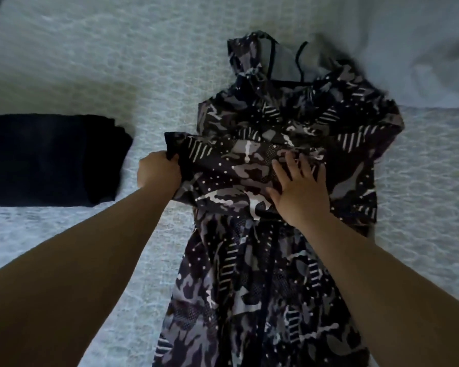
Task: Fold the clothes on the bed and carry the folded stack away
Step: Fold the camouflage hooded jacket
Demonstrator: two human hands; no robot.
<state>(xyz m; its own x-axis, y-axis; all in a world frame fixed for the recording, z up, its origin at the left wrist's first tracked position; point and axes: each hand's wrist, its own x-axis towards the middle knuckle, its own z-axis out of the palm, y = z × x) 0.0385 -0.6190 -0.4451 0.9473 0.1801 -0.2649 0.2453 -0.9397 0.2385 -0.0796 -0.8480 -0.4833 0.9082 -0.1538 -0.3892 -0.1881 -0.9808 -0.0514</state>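
Two bare forearms reach in from the near edge of the bed [72,83], and between them the patterned hooded jacket [265,274] lies lengthwise on the pale textured cover. Its hem runs out of view at the bottom, so the lower end is cut off. The fabric is dark with grey camouflage shapes, white dots and white stripes.

Midway up, the left hand [158,172] has its fingers curled tight round the cuff end of a sleeve [223,157], which stretches sideways across the jacket's body. The fingertips are buried in the cloth and cannot be seen. The right hand [300,189] lies flat on that same sleeve, fingers spread and straight, pressing it against the jacket's middle.

Off to the left, well apart from the jacket, a folded black garment [48,160] rests on the cover. Its left side is cut off by the frame, and it is too dark to tell what kind of garment it is.

Farther on, the jacket's hood [252,59] is rumpled at the top, its grey lining and dark drawcords showing. Beyond it, toward the far right corner, lies a smooth pale sheet [414,41], blurred where it meets the hood. At the far left corner, a thin dark edge is too cropped to make out.
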